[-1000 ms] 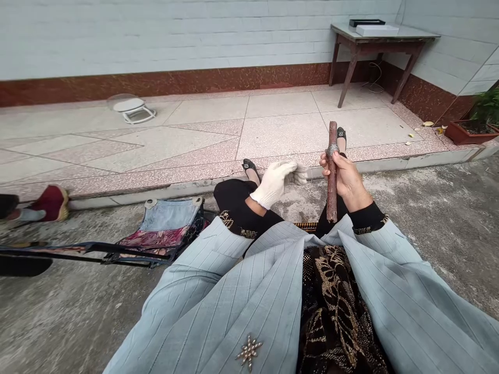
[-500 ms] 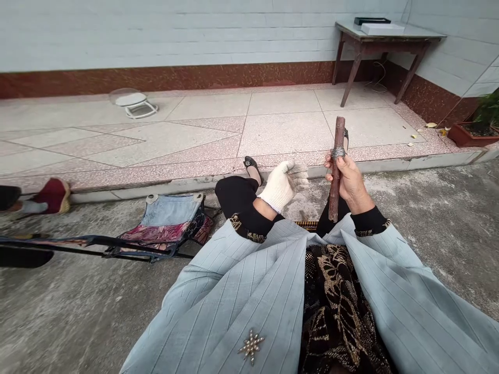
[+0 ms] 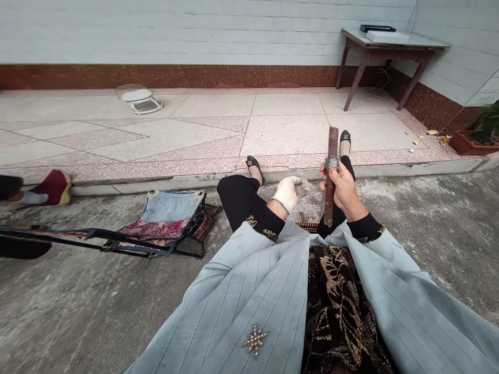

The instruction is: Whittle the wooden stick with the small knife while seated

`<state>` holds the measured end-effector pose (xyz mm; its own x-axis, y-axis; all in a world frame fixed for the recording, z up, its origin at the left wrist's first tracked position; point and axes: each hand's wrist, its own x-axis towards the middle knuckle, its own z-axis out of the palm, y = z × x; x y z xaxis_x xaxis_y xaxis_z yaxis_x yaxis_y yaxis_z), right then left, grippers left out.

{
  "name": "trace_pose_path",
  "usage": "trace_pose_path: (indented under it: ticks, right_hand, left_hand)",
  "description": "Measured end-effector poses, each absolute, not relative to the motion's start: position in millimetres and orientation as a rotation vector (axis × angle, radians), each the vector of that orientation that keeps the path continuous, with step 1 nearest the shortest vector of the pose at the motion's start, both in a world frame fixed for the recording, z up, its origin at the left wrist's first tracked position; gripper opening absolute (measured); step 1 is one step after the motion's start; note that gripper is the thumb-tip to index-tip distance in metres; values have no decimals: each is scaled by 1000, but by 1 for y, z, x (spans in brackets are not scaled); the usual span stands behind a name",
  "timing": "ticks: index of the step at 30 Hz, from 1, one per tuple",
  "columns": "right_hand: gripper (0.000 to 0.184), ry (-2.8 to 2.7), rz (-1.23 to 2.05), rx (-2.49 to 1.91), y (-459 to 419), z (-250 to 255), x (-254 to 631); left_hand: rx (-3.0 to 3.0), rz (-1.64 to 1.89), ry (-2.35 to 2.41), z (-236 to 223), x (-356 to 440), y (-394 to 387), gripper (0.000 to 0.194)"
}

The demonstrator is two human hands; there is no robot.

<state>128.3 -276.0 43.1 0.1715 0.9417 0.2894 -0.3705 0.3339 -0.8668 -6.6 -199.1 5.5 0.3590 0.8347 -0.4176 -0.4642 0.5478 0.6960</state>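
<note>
My right hand (image 3: pixel 343 188) is bare and closed around a reddish-brown wooden stick (image 3: pixel 329 202), which stands nearly upright. Grey wire (image 3: pixel 331 163) is wound in a tight band around the stick, just above my thumb. To the left of the stick is my left hand (image 3: pixel 288 194), in a white knitted glove. Its fingers are curled in towards the thumb, apart from the stick; what they hold, if anything, is too small to make out. Both hands are in front of my lap, between my knees.
A folding chair with patchwork fabric (image 3: pixel 163 218) lies to my left, near another person's red shoe (image 3: pixel 52 188). A raised tiled step (image 3: pixel 195 179) runs ahead. Farther back are a small white stool (image 3: pixel 140 98), a wooden table (image 3: pixel 393 47) and a planter (image 3: pixel 475 143).
The gloved fingers of my left hand have gone from spread to curled. My right hand has lowered the stick slightly and shifted it left. The view has tilted a little.
</note>
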Motion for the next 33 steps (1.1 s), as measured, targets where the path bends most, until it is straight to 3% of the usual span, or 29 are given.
trace_pose_path:
  ticks: [3, 5, 9, 12, 16, 19, 23, 33]
  right_hand:
    - [29, -890, 1054, -779, -272, 44, 134]
    - [27, -833, 1040, -811, -269, 45, 140]
    - [26, -744, 1047, -839, -265, 45, 149]
    - [27, -725, 1073, -846, -265, 44, 151]
    - [25, -711, 1085, -865, -265, 43, 150]
    - [25, -709, 1090, -864, -266, 43, 149]
    - [24, -720, 1130, -858, -269, 47, 145]
    - [20, -672, 1184, -817, -270, 48, 144]
  left_hand:
    - [656, 963, 762, -6, -10, -202, 44]
    - [825, 933, 626, -8, -14, -205, 45]
    - [1233, 813, 565, -2, -19, -209, 29]
    - [1532, 855, 662, 6, -22, -212, 43]
    - [2029, 1173, 856, 17, -28, -220, 61]
    - [2457, 1309, 914, 21, -29, -226, 47]
    - [2672, 1196, 934, 20, -20, -222, 29]
    - [2769, 1116, 959, 18, -15, -219, 31]
